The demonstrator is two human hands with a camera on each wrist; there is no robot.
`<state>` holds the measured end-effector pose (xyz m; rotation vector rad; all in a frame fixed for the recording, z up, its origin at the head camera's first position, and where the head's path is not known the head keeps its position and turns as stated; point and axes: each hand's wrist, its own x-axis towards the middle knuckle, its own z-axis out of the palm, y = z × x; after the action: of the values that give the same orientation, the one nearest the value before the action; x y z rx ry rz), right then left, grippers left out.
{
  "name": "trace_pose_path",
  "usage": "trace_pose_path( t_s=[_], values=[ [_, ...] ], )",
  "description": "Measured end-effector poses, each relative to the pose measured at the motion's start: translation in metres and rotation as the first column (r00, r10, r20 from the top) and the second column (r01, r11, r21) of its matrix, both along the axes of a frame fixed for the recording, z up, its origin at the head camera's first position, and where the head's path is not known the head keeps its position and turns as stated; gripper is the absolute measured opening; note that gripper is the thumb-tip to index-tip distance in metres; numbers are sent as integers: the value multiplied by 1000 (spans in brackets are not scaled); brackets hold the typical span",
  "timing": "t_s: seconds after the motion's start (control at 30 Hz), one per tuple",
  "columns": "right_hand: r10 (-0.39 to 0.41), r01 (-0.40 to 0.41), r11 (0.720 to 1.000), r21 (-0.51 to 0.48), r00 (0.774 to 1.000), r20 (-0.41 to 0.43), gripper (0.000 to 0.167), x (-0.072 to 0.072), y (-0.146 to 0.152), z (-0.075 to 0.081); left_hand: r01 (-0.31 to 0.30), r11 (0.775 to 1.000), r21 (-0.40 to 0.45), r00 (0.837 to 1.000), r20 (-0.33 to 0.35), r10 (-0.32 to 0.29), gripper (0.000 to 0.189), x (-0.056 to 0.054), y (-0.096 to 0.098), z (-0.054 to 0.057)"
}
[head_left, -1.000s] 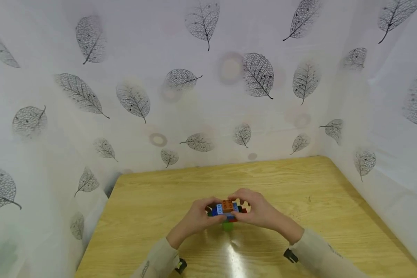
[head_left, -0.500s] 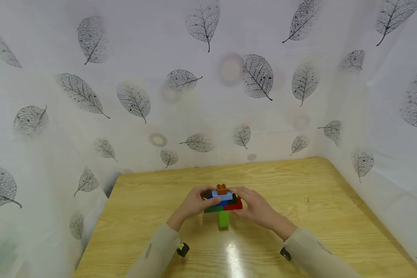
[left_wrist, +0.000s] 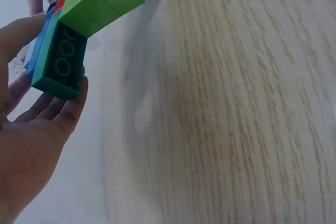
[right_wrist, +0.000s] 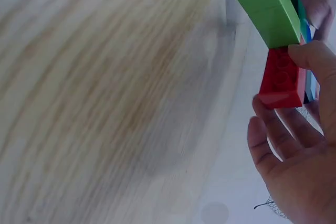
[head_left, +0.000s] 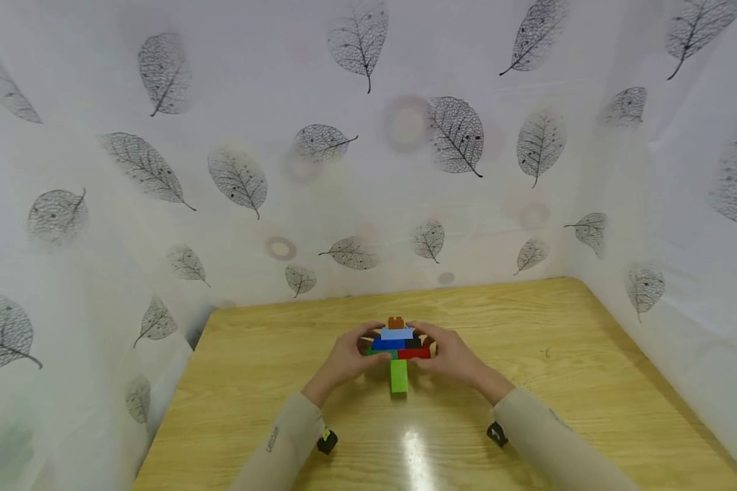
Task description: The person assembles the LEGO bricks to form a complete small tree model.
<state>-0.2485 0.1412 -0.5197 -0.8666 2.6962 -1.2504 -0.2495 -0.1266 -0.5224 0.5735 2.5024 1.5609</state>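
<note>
A tree-shaped stack of toy building bricks is between both hands. An orange brick (head_left: 396, 323) tops a light blue brick (head_left: 396, 333). Below them come a blue brick (head_left: 389, 344) and a black brick (head_left: 412, 344), then a dark green brick (left_wrist: 60, 61) and a red brick (head_left: 414, 354). A lime green stem (head_left: 399, 377) points down from the middle. My left hand (head_left: 347, 356) grips the dark green end, thumb in front. My right hand (head_left: 458, 355) grips the red end. Both wrist views show hollow undersides and the stem's lower end, off the table.
The wooden table (head_left: 270, 382) extends on all sides of the hands. A white curtain (head_left: 368, 184) with dark leaf prints surrounds its back and both sides. Light glares on the table's front middle. Black straps (head_left: 327, 441) sit at the wrists.
The stack has tilted from showing its studded top to showing its front side, with the lime stem now in full view. Both hands have shifted lower on it, to the green and red bricks.
</note>
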Motion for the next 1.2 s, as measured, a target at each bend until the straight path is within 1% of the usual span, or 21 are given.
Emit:
trace_pose_path(
  t_s=[0.1,0.2,0.33,0.47,0.6,0.67,0.77,0.83,0.97,1.1,1.2],
  values=[
    [-20,20,1000,4,998,63,71,-5,1,-3,22,999,-39,1000,-18,-23,68,0,1,-3],
    [-35,35,999,2,993,113,72,-10,1,-5,32,997,-74,998,-56,-36,70,-2,1,-7],
    [-43,44,999,-1,987,153,71,-15,0,-7,31,995,-92,995,-92,-39,69,-4,3,-11],
    [-40,42,999,-10,983,179,69,-21,2,-10,15,993,-115,994,-105,-27,67,-7,4,-14],
    [-38,42,999,-19,981,191,67,-26,3,-14,3,992,-129,995,-99,-16,65,-10,6,-19],
    [-43,46,999,-8,982,185,66,-28,4,-17,-4,991,-135,997,-74,-6,63,-11,6,-21],
    [-46,48,999,-3,978,205,66,-29,3,-22,-12,989,-147,999,-34,7,63,-12,6,-26],
    [-34,37,999,-9,975,220,66,-28,3,-23,-17,989,-150,1000,-7,16,62,-12,6,-28],
    [-19,26,999,-26,968,249,65,-25,3,-23,-20,990,-143,1000,-3,20,61,-12,6,-30],
    [-22,27,1000,-16,965,259,64,-23,3,-22,-17,989,-148,1000,-20,14,61,-10,7,-31],
    [-23,26,1000,-8,965,262,63,-23,4,-23,-18,988,-152,1000,-21,15,61,-9,7,-32]
  ],
)
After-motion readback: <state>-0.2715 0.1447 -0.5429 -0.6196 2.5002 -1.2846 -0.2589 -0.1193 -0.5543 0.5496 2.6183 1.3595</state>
